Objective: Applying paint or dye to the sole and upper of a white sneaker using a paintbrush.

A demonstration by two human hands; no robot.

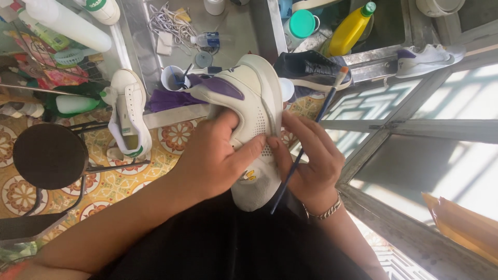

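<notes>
from the head camera, the left hand [215, 155] grips a white sneaker with purple patches [249, 111], fingers wrapped over its side and the thumb pressed on the upper. the shoe sits up in the air between both hands, above the person's dark lap [223, 243]. the right hand [311, 158] pinches the shoe's edge with its fingertips and also holds a thin blue paintbrush [306, 142]. the brush runs under this hand, its bristle tip poking up past the fingers and away from the shoe.

the step looks like checking or fixing a spot on the shoe before painting it. the next move seems to need the brush tip turned down to the shoe, with the left hand keeping the shoe steady.

beyond the left hand, a white cup [174, 78] stands on a metal counter [233, 31], and another white sneaker [128, 111] leans just below it. beyond the right hand are a dark shoe [308, 70] and a yellow bottle [348, 31].
</notes>
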